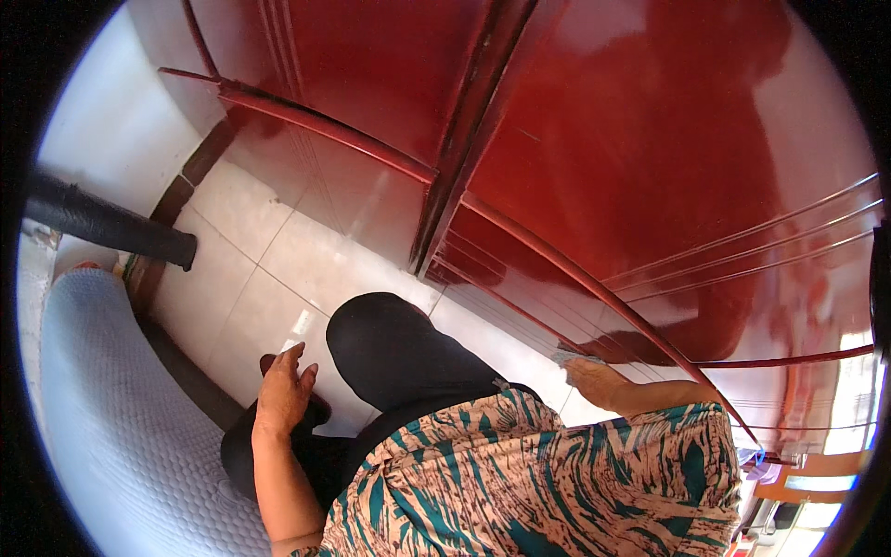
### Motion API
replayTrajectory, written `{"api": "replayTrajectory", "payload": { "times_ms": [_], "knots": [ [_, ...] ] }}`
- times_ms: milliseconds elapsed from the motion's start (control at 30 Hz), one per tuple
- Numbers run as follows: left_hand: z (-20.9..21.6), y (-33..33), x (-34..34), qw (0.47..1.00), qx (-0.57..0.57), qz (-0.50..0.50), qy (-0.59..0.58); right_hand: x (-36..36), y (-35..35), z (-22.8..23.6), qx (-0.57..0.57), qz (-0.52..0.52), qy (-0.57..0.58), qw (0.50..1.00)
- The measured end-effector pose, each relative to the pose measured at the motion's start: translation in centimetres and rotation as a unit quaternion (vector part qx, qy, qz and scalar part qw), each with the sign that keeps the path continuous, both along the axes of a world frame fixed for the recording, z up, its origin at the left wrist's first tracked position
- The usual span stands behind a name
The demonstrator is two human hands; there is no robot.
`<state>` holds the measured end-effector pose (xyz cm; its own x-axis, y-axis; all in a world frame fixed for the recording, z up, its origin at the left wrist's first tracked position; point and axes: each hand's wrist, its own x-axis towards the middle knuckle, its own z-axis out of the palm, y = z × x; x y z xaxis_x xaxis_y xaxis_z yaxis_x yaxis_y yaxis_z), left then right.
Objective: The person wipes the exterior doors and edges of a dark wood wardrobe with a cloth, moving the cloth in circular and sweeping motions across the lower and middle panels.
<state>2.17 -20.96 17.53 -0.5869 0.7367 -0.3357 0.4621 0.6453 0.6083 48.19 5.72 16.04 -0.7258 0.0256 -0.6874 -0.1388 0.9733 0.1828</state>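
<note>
My right hand [592,382] reaches out to the right, low along a glossy dark-red cabinet [650,139]. A small piece of grey cloth [562,356] shows at its fingertips, against the lower part of the cabinet; the hand itself covers the rest of the cloth. My left hand [285,390] hangs over my bent left knee with its fingers loosely apart. Nothing is in it.
A bed or couch with a light-blue quilted cover [121,390] runs along my left. A black padded bar [116,223] juts in above it. Pale floor tiles [251,241] lie between my knees and the cabinet. Raised curved trim [575,269] crosses the cabinet front.
</note>
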Motion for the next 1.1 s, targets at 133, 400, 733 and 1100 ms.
{"api": "replayTrajectory", "payload": {
  "times_ms": [133,400,733,1100],
  "knots": [
    [0.4,0.6,-0.1,1.0,0.015,-0.011,0.012,-6.5,0.3,-2.0,0.037,0.026,0.077,0.996],
    [-0.5,0.5,-1.0,0.999,-0.052,-0.007,0.002,-25.9,0.9,-3.7,0.137,0.065,0.27,0.951],
    [-0.5,1.1,-0.2,0.998,-0.042,-0.033,0.024,-15.5,0.2,-7.3,0.112,0.089,0.135,0.98],
    [-1.3,0.5,-0.7,0.998,-0.041,-0.038,0.032,-24.1,-2.3,10.0,-0.045,-0.021,0.502,0.863]
  ]
}}
